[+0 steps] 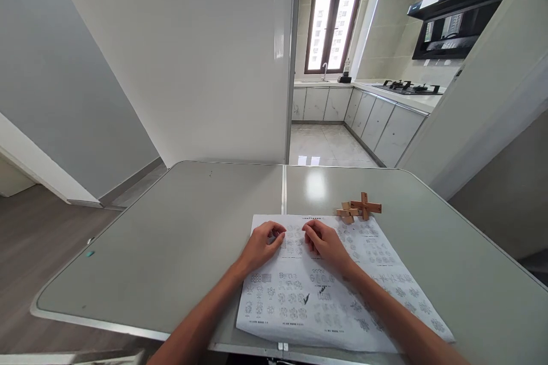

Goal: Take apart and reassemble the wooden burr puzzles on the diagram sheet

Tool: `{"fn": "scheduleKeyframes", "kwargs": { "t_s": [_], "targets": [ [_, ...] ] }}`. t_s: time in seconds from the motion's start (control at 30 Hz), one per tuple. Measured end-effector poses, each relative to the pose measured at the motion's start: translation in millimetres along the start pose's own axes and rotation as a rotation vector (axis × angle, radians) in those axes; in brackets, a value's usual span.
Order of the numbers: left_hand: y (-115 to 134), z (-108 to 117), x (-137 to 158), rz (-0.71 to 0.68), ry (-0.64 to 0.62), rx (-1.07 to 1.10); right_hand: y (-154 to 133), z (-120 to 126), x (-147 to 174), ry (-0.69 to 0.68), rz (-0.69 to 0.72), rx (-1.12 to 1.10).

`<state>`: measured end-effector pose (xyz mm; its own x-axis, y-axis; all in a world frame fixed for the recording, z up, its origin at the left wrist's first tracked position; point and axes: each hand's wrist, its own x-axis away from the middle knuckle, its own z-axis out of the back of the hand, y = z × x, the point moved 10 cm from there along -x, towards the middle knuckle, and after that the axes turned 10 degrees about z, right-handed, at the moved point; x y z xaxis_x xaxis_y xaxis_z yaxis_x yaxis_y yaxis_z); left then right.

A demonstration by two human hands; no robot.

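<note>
A grey-green table [128, 274] with rounded corners and pale metal edging stands in front, split by a straight seam [284, 189]. A creased, thin paper sheet [295, 291], printed with rows of small line diagrams, runs across that seam from the table's near edge to past the middle. A teal scrap [89, 254] lies by the left edge. Over the sheet's far half, the left hand [268, 238] is half open, fingers loosely bent; the right hand [324, 240] is curled inward, and whether its hidden fingers hold anything cannot be told. Beyond, at the sheet's far edge towards the table's far right corner, a brown wooden cross-shaped puzzle [365, 207] stands beside a smaller, lighter wooden block puzzle [347, 213]. Past the far edge are a smooth white wall [205, 68] and a kitchen with marbled cabinets [315, 104], a gas hob [406, 88] and a dark-framed window [336, 20].
</note>
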<state>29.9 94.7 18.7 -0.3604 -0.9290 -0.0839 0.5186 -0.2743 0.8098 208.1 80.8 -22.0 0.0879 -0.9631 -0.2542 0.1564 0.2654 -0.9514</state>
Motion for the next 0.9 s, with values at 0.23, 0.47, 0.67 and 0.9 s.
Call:
{"fn": "scheduleKeyframes", "kwargs": {
  "t_s": [0.23, 0.47, 0.67, 0.9],
  "targets": [
    [-6.3, 0.0, -13.7, 0.03, -0.019, 0.013, 4.2, 3.4, -4.2, -0.006, 0.014, -0.005],
    [-18.5, 12.8, -36.0, 0.076, -0.076, 0.147, 2.5, 3.9, -6.9, -0.004, 0.01, -0.022],
    [-37.8, 18.4, -48.6, 0.195, -0.167, 0.418, -7.9, 24.1, -5.8, 0.104, 0.078, 0.087],
    [-38.8, 17.5, -49.1, 0.208, -0.149, 0.399, -5.1, 47.2, -7.2, 0.204, 0.122, 0.192]
  ]
}}
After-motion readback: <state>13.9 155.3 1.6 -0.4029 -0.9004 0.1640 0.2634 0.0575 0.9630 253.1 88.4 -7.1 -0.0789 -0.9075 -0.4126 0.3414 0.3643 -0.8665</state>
